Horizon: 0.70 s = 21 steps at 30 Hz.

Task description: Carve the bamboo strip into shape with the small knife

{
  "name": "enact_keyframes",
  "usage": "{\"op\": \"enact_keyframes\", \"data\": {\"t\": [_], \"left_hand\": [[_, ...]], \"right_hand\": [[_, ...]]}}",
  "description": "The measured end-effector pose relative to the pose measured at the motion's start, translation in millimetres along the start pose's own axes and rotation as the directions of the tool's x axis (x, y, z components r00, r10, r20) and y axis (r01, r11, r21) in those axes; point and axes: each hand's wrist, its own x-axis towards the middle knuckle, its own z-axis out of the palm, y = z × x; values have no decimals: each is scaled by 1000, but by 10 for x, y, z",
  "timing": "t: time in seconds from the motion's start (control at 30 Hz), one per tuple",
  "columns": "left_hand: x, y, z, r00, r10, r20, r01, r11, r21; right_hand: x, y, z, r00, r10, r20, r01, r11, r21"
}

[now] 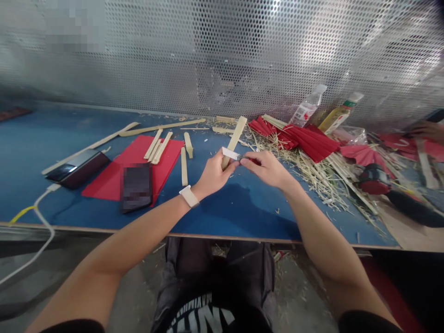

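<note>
My left hand [213, 175], with a pale band on its wrist, is closed around a flat bamboo strip [238, 131] that slants up and away from me. In my right hand [271, 170] is a small knife, its handle mostly hidden by the fingers. The shiny knife blade [230, 153] lies across the strip near my left thumb. Both hands are close together above the blue table [222, 210]. To their left lie short bamboo pieces [184, 166], and several more rest on a red sheet [111, 173].
A phone [137, 187] and a dark device [78, 169] with a white cable stand left. At right are bamboo shavings [312, 178], red folded fans [308, 141], two bottles [308, 106] and a red-black power tool [376, 179]. Another person's hand [430, 131] shows far right. Perforated metal [156, 60] closes the back.
</note>
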Motion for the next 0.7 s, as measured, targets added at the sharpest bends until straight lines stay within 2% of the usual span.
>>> {"op": "enact_keyframes", "data": {"t": [0.33,0.7], "left_hand": [[-11,-6,30,1000,1,5,-2,998,59],[-18,-1,23,998,56,20,-56,998,-1]], "right_hand": [[-6,-1,-14,1000,-1,-2,1,999,-48],[-4,4,-14,997,48,60,-54,993,105]]}}
